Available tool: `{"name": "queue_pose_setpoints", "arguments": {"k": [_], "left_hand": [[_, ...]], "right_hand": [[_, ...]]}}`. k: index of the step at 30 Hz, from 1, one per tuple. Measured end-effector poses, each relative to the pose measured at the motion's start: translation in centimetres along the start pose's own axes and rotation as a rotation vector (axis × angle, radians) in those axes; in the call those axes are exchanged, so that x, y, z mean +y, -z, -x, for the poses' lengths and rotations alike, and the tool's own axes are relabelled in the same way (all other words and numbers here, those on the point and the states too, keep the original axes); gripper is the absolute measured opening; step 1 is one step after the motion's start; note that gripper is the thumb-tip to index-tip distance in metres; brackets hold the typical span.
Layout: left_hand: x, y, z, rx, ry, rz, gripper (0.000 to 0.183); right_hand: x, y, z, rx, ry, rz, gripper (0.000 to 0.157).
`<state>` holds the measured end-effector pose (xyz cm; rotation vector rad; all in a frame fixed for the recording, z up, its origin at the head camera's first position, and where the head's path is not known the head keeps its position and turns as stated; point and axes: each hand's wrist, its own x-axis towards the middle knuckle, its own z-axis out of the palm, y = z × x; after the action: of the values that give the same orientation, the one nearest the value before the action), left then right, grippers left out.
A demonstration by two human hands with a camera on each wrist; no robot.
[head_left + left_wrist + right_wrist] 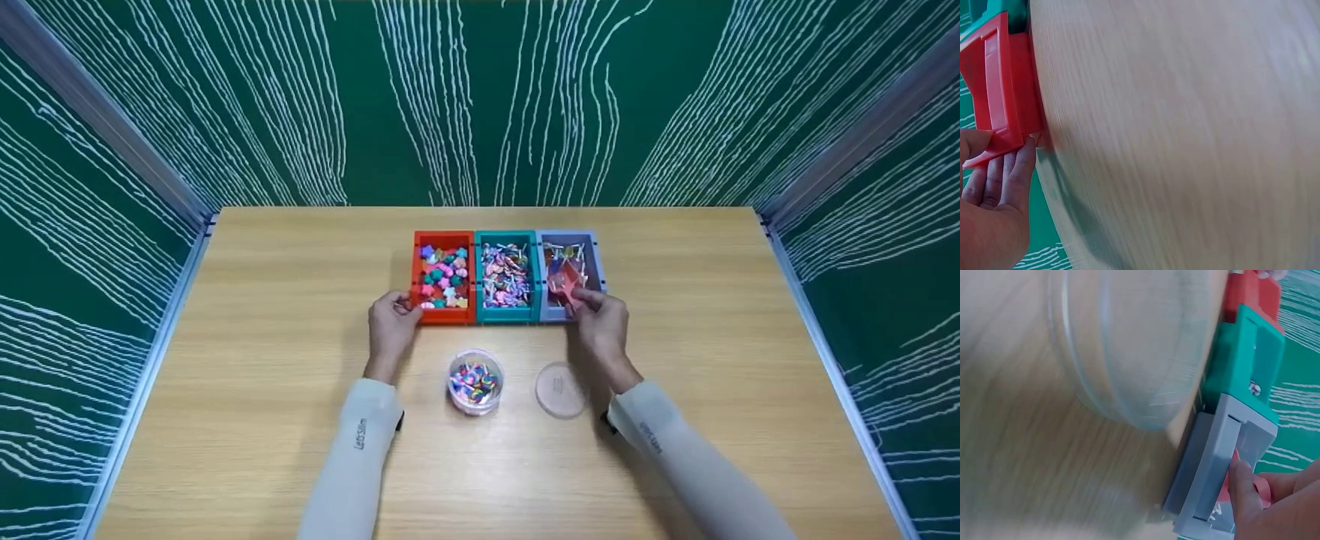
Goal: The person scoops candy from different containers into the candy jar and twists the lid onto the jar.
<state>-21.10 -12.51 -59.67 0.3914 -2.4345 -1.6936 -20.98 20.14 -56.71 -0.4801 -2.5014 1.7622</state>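
My left hand pinches the front left corner of the red bin, thumb on its rim and fingers beneath, as the left wrist view shows. In my right hand is a small red translucent scoop, held by its handle inside the grey bin. Small pieces with thin white sticks lie in that bin. The teal bin between them is filled with tiny multicoloured candy-like pieces. Colourful star-shaped and rounded pieces fill the red bin.
A clear round jar with swirled multicoloured pieces stands in front of the bins. To its right a clear round lid lies flat on the wooden table. Green walls with white lines surround the table's back and sides.
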Motion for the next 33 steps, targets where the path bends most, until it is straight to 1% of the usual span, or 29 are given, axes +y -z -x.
{"name": "queue_pose_setpoints", "arguments": {"k": [1,2,3,7,8,9,13,14,15,17,19,21,23,28,32,33], "left_hand": [[0.01,0.00,0.00,-0.004,0.002,0.003,0.014],[0.05,-0.02,0.00,-0.007,0.004,0.008,0.014],[0.05,-0.04,-0.02,-0.009,0.008,0.011,0.014],[0.06,-0.08,0.02,0.000,0.030,0.007,0.014],[0.06,-0.08,0.02,0.002,0.030,0.005,0.014],[0.03,-0.08,0.02,0.005,0.029,0.002,0.015],[-0.05,-0.12,-0.01,0.017,-0.012,0.004,0.015],[-0.08,-0.12,0.00,0.020,-0.024,0.006,0.015],[-0.14,-0.14,0.01,0.023,-0.032,0.007,0.015],[-0.22,-0.14,0.04,0.028,-0.044,0.003,0.015],[-0.25,-0.13,0.09,0.027,-0.040,0.004,0.015],[-0.25,-0.12,0.10,0.024,-0.035,0.004,0.016],[-0.15,-0.13,0.06,0.017,-0.025,0.004,0.016],[-0.05,-0.20,0.00,0.003,-0.003,0.009,0.016],[0.03,-0.14,0.06,0.001,0.011,0.009,0.015],[0.06,-0.13,0.07,-0.001,0.014,0.008,0.015]], "right_hand": [[0.03,-0.06,-0.03,0.004,0.023,0.039,0.030],[0.06,-0.12,-0.06,0.007,0.032,0.045,0.029],[0.08,-0.15,-0.10,0.010,0.026,0.022,0.029],[0.19,-0.03,-0.26,0.032,-0.068,-0.173,0.027],[0.23,0.01,-0.26,0.035,-0.077,-0.195,0.027],[0.27,0.05,-0.24,0.037,-0.071,-0.181,0.026],[0.39,0.05,-0.18,0.035,0.039,0.009,0.022],[0.36,0.04,-0.18,0.034,0.052,0.021,0.021],[0.34,0.05,-0.19,0.033,0.050,0.010,0.020],[0.32,0.12,-0.26,0.024,-0.003,-0.092,0.019],[0.34,0.26,-0.33,0.021,-0.089,-0.219,0.020],[0.36,0.44,-0.40,0.019,-0.154,-0.296,0.022],[0.37,0.55,-0.47,0.016,-0.183,-0.307,0.022],[0.14,0.53,-0.58,0.001,-0.167,-0.235,0.023],[-0.01,0.21,-0.41,0.019,-0.167,-0.291,0.022],[0.03,0.13,-0.35,0.023,-0.149,-0.262,0.021]]}}
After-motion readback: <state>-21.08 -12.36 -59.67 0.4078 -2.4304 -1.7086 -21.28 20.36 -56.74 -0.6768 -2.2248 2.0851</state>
